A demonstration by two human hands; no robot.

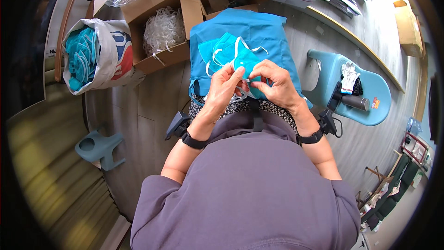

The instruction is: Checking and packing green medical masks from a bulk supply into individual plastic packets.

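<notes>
Several turquoise face masks (222, 48) with white elastic straps lie on a blue cloth (268, 28) spread over my lap. At the near end of these masks my left hand (225, 85) is closed, thumb and fingers pinching a mask (246, 61) near its edge. Close beside it, my right hand (277, 83) pinches the same mask near a white strap (249, 80). The fingertips of both hands nearly meet. What exactly lies between them is partly hidden by the fingers. More white strap hangs below the hands.
At left, a white bag (108, 46) holds many turquoise masks. Beside it, a cardboard box (152, 65) contains tangled white straps (164, 30). A light-blue stool (374, 88) at right bears white gloves (349, 78) and a dark flask (355, 102). A small grey-blue stool (104, 148) stands lower left.
</notes>
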